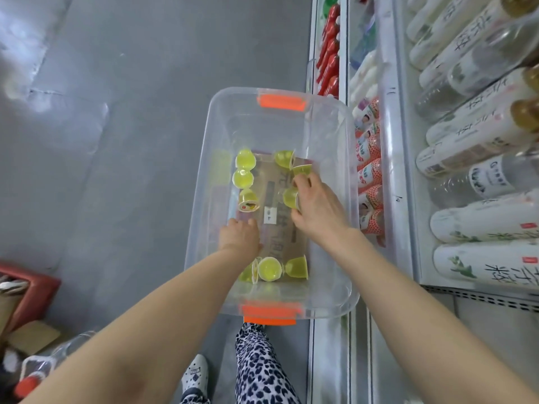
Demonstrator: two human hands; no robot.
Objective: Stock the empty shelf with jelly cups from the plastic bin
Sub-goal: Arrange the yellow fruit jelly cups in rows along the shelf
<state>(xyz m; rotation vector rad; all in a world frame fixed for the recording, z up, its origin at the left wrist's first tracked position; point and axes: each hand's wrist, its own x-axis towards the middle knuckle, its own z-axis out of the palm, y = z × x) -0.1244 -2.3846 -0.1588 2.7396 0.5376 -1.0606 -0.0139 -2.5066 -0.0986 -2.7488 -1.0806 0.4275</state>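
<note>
Now | my right hand [316,205] grips a jelly cup [289,197] by the right wall of the plastic bin [233,91] | left hand [239,235] beside the left wall, its grasp I cannot tell | other cups [268,269] at near edge

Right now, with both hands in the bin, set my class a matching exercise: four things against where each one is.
Things:
1 right hand
2 flat brown cardboard sheet
3 orange plastic latch
4 red bottles

Places:
A on the white shelf
B round a green jelly cup
C on the clear plastic bin's rim
D on the bin's floor

Pairs: 1-B, 2-D, 3-C, 4-A.
</note>
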